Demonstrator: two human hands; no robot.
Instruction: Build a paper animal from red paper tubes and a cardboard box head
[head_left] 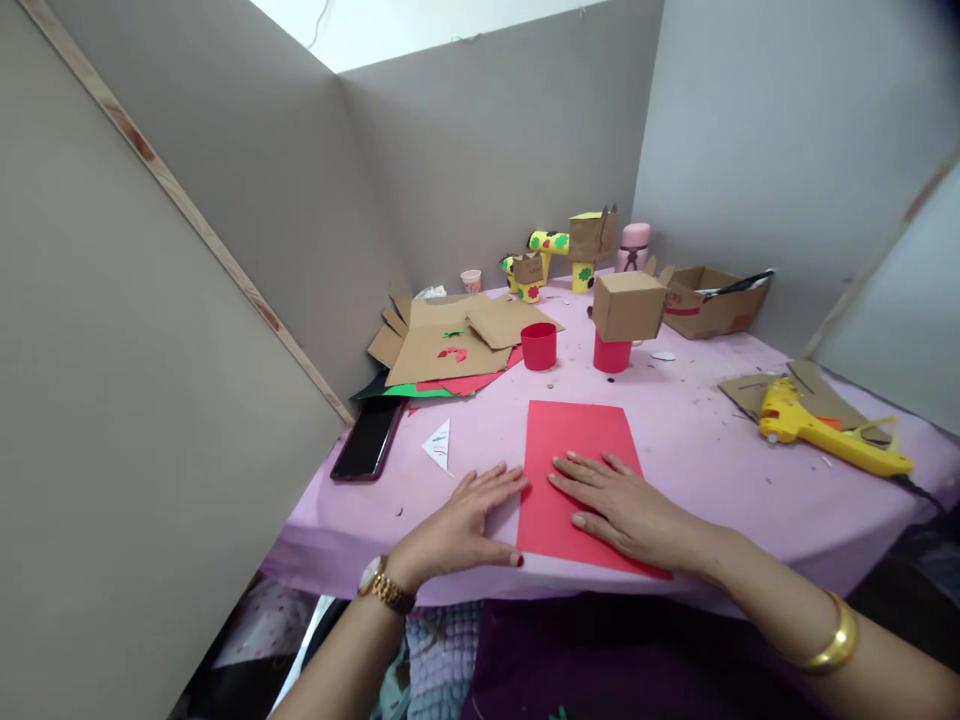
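A sheet of red paper [577, 430] lies flat near the front edge of the table. My right hand [619, 505] rests palm down on it, fingers stretched out. At the sheet's left edge is my left hand [476, 520], its fingers spread, the fingertips close to or touching the paper's side. To the left lies a small folded white paper triangle [438, 445] with blue marks. Beyond the sheet stand a red paper cup shape [538, 348] and a cardboard box [628, 307] set on a red base [612, 354].
A yellow glue gun [832, 430] lies on cardboard at the right. At the left are a phone [369, 440] and stacked cardboard [427, 335] over coloured sheets. Behind stand yellow spotted figures [550, 243], a pink bottle [634, 247] and an open carton [716, 312]. Grey partitions [495, 150] enclose the table.
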